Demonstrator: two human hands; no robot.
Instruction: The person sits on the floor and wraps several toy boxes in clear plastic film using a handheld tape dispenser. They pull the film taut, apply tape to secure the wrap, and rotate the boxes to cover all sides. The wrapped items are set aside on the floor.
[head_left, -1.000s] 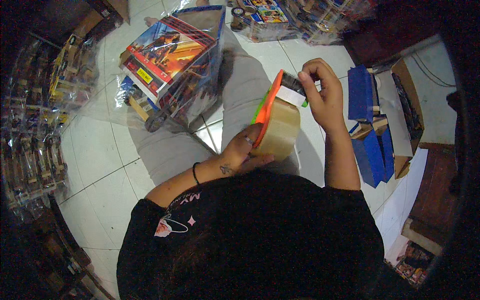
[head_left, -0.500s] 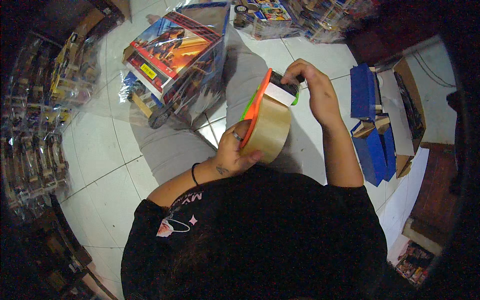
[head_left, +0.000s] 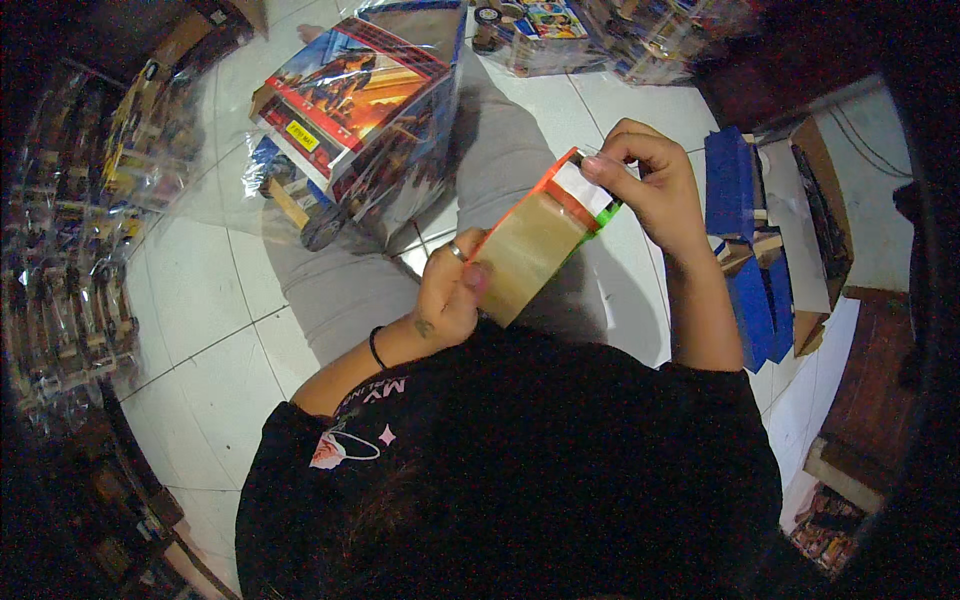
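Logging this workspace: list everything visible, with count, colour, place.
Tape dispenser: one, orange and green, between hands
Tape roll: one, tan, on dispenser
Wrapped item: one, red and blue, upper left
Other wrapped goods: several, multicoloured, left, top
Box-like pieces: at least two, blue, right
Carton: one, brown, far right
Floor tiles: many, white, beneath
Shirt: one, black, bottom
Trousers: one pair, grey, centre
Left hand: one, on dispenser
Right hand: one, at dispenser's upper end

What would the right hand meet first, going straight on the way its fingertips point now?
The tape dispenser: the right hand overlaps its upper end in the view and probably touches it, though depth is unclear.
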